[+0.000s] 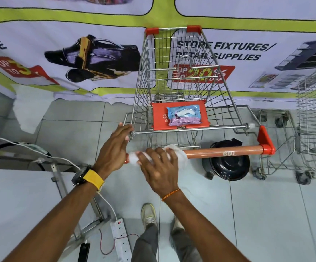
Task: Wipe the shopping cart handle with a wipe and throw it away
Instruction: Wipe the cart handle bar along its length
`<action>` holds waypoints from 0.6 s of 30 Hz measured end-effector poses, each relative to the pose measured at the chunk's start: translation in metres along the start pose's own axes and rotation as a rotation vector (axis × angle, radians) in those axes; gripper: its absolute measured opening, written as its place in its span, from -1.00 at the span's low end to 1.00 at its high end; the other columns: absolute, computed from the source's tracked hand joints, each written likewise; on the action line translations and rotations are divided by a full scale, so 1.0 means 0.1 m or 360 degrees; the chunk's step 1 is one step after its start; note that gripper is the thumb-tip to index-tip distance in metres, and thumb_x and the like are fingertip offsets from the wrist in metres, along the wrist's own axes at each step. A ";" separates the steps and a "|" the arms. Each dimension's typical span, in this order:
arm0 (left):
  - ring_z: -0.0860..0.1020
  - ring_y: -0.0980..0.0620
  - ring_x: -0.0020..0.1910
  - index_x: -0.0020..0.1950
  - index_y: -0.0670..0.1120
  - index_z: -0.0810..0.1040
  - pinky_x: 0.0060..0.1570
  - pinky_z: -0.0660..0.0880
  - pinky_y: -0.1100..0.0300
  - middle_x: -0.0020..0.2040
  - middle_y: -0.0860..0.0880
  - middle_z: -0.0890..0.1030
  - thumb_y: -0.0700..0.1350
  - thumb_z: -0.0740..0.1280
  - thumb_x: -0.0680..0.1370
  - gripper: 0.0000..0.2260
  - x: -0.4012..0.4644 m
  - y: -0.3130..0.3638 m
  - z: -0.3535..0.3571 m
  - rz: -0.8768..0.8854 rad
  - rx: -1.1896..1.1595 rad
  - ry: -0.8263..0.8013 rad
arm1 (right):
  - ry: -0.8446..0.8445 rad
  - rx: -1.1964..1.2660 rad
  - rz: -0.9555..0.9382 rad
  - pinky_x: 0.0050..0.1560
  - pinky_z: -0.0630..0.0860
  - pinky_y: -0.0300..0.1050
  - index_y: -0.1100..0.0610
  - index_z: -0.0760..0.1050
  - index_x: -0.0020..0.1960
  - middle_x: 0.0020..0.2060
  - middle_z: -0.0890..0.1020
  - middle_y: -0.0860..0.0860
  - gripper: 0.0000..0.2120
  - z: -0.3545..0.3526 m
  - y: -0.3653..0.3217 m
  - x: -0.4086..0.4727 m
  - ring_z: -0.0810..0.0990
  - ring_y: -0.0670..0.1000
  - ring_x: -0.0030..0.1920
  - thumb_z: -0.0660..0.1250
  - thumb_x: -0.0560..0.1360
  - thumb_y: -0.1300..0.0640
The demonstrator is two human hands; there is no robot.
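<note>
The shopping cart's orange handle runs across the middle of the view, with red end caps. My right hand presses a white wipe around the handle near its left end. My left hand grips the cart's left corner, where the handle meets the wire frame. A pack of wipes, blue and pink, lies on the red child-seat flap inside the cart.
A black round bin stands on the tiled floor under the handle's right half. A second wire cart is at the right. A white power strip with cables and a metal stand lie at the lower left. A printed banner covers the wall ahead.
</note>
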State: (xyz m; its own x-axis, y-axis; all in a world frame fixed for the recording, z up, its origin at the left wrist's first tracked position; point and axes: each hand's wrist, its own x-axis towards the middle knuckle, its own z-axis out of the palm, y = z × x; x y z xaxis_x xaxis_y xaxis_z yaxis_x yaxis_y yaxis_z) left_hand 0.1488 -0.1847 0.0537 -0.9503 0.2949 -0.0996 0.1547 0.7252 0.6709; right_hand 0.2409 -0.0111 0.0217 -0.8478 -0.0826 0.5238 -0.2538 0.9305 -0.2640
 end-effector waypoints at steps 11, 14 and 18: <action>0.12 0.03 0.56 0.45 -0.03 0.38 0.44 0.23 0.08 0.49 0.00 0.39 -0.07 0.00 0.66 -0.62 0.00 0.06 0.00 0.0055 0.0124 0.0013 | 0.0204 -0.0203 0.0384 0.27 0.41 0.28 0.18 0.69 0.04 -0.01 0.71 0.15 -0.74 -0.99 1.92 -0.30 0.58 0.26 0.11 0.25 0.63 0.10; 0.14 0.01 0.56 0.44 -0.04 0.39 0.44 0.24 0.04 0.49 -0.02 0.40 -0.08 0.01 0.67 -0.63 -0.01 0.10 0.03 0.0045 0.0084 0.0045 | 0.0300 -0.0150 0.0484 0.29 0.39 0.34 0.21 0.69 0.00 -0.01 0.71 0.16 -0.75 -0.96 1.88 -0.28 0.57 0.27 0.12 0.26 0.61 0.12; 0.12 -0.01 0.56 0.44 -0.03 0.40 0.46 0.24 -0.12 0.49 -0.02 0.40 -0.12 0.03 0.68 -0.65 -0.01 0.07 0.03 0.0012 0.0067 0.0056 | 0.0263 -0.0050 0.0383 0.40 0.33 0.37 0.11 0.71 0.05 0.05 0.73 0.09 -0.74 -0.64 1.33 -0.23 0.59 0.23 0.15 0.26 0.62 0.05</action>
State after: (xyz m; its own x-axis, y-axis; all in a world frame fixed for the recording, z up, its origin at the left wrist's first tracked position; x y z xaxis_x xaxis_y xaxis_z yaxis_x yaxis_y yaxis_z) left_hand 0.1513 -0.1779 0.0564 -0.9578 0.2791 -0.0682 0.1727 0.7488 0.6399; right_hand 0.2561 0.1370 0.0264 -0.7939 0.1987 0.5747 -0.0377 0.9272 -0.3727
